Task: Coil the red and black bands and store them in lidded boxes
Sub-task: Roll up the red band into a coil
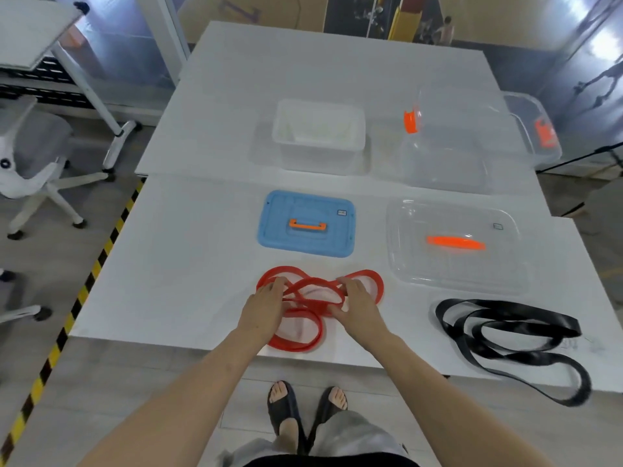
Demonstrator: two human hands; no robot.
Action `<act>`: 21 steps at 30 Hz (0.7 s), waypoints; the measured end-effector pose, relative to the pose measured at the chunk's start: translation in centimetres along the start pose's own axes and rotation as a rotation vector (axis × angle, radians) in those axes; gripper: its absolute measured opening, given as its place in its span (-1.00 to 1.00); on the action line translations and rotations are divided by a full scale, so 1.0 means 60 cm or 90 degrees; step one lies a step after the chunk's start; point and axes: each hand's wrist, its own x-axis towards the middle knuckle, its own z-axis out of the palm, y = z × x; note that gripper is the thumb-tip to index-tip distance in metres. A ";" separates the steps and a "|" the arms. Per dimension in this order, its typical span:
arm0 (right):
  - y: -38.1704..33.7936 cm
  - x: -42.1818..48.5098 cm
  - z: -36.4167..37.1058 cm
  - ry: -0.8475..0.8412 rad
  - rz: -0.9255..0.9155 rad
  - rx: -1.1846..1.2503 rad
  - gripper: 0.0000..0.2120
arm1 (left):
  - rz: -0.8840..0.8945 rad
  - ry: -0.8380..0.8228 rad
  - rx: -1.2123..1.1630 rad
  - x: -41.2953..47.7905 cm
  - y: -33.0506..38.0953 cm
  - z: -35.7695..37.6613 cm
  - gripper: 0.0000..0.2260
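Head view: both hands are down on the red band at the near table edge; left hand pinches its left loops, right hand grips the right loops; its sprawl runs left-right between them; black band lies well right, nearer the right hand.

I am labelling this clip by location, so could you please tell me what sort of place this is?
Probably a lab or workshop space rather than a home: white work tables pushed together, yellow-and-black hazard tape on the floor, and a wheeled office chair beside glass partitions.
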 end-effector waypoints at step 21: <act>-0.294 -0.050 -0.242 0.122 -0.297 0.310 -0.76 | 0.198 0.029 -0.534 -0.106 0.141 -0.283 -0.75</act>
